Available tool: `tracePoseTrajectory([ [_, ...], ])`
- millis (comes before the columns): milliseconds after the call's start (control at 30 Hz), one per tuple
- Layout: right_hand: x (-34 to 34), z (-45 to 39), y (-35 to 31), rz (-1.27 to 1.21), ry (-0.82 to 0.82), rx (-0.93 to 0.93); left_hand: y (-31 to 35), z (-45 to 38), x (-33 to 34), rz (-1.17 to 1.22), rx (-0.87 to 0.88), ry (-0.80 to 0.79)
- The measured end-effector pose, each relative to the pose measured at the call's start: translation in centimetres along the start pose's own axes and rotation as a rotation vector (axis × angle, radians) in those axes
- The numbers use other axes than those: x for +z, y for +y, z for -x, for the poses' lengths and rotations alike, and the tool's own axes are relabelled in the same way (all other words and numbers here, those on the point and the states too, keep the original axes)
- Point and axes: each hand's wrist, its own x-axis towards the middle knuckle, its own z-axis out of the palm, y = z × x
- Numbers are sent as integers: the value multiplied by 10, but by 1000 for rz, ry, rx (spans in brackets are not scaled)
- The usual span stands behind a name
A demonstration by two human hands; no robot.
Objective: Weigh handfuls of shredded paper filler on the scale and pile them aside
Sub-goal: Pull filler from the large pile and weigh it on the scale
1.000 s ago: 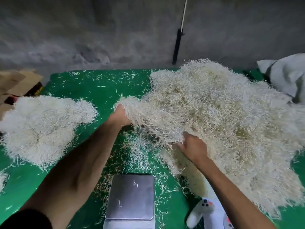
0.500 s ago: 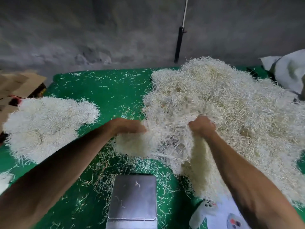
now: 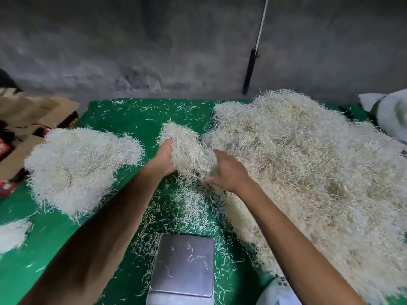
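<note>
Now your left hand (image 3: pixel 164 156) gripped a handful (image 3: pixel 187 150) pulled clear of the heap (image 3: pixel 308 161), your right hand (image 3: pixel 229 172) released; the scale (image 3: pixel 184 264) awaited it.

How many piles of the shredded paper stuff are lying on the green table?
3. A huge pile lies on the right, a middle-sized pile on the left, and a small pile at the left edge, partly cut off. More may lie outside the picture. The handful between the hands isn't counted.
</note>
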Motion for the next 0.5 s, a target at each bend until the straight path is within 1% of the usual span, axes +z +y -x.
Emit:
tracePoseTrajectory([
  [33, 10, 2, -16, -136, -54, -12, 0, 0, 0, -5, 2, 14],
  [67, 20, 1, -27, -196, -101, -6, 2, 7, 0, 59, -7, -18],
  [100, 30, -3, -28, -161, -121, 12, 5, 11, -5, 71, -14, -25],
  [133, 38, -6, -25, -119, -85, 32, 8, 12, -15, 20, 9, 17],
  [167, 42, -8, -17, -72, -35, 68, 13, 14, -27, -158, 50, 123],
  [200, 44, -12, -3, -74, -20, 110, 20, 19, -40, -358, 84, 190],
  [233, 37, -15, 9, -171, -13, 195, 26, 21, -55, -530, 98, 170],
  [267, 28, -19, 22, -348, 12, 295, 30, 23, -70, -564, 70, 115],
  [300, 14, -19, 33, -469, 53, 385, 31, 28, -78, -655, 79, 32],
  [333, 2, -18, 44, -551, 130, 449, 33, 40, -80, -831, 27, -57],
  [367, -10, -18, 49, -520, 170, 471, 30, 45, -79, -967, 30, -67],
  [400, -21, -17, 48, -457, 150, 454, 25, 48, -76, -1021, 91, -30],
  [433, -28, -15, 43, -314, 96, 421, 20, 44, -76, -959, 155, 5],
  [500, -33, -6, 20, -54, -52, 368, 11, 40, -74, -959, 297, 36],
])
